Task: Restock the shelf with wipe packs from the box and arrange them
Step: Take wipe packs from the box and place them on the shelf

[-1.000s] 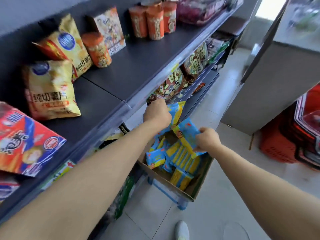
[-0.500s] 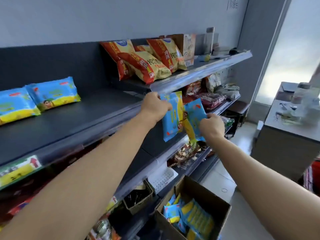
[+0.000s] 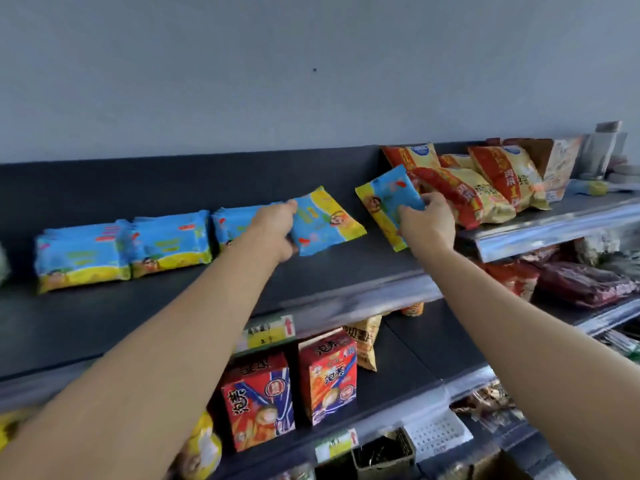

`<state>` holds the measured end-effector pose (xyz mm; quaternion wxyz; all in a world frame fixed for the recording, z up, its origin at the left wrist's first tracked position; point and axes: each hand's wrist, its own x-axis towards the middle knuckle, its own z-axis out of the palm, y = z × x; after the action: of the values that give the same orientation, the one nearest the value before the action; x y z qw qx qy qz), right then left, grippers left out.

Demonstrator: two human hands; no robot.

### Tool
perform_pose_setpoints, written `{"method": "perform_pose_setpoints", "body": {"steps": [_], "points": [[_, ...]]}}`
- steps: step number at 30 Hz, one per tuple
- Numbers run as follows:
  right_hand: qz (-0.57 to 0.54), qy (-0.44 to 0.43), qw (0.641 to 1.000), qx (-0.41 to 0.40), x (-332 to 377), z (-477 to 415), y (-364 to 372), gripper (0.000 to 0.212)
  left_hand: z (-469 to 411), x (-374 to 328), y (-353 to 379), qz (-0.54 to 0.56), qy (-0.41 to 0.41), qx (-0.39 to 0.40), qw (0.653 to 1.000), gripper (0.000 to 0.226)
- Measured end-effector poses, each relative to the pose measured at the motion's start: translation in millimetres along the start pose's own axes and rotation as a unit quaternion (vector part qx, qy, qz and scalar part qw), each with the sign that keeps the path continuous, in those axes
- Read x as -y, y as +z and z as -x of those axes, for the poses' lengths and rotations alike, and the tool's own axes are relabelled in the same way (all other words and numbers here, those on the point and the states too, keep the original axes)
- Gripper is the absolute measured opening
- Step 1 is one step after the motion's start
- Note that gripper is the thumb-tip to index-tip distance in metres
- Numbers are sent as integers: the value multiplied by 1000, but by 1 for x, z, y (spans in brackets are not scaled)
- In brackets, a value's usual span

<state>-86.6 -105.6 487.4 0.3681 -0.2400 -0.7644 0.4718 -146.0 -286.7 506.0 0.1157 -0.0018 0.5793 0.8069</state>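
In the head view, the left hand grips a blue-and-yellow wipe pack by its near end, skewed, over the middle of the dark shelf, just right of the row of shelved packs along the back edge. The right hand pinches a second pack, tipped on a corner, close beside the chip bags past the shelf's right end. It seems best to square the left pack first, butting it against the row with its yellow band toward the front edge like the others. The second pack then goes alongside, clear of the chip bags. The box is out of view.
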Motion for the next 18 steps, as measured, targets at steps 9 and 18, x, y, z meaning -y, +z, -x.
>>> {"method": "perform_pose_setpoints", "body": {"steps": [9, 18], "points": [[75, -66, 994, 52, 23, 1, 106, 28, -47, -35, -106, -235, 17, -56, 970, 42], [225, -118, 960, 120, 22, -34, 140, 33, -76, -47, -116, -528, 174, -2, 832, 37]]}}
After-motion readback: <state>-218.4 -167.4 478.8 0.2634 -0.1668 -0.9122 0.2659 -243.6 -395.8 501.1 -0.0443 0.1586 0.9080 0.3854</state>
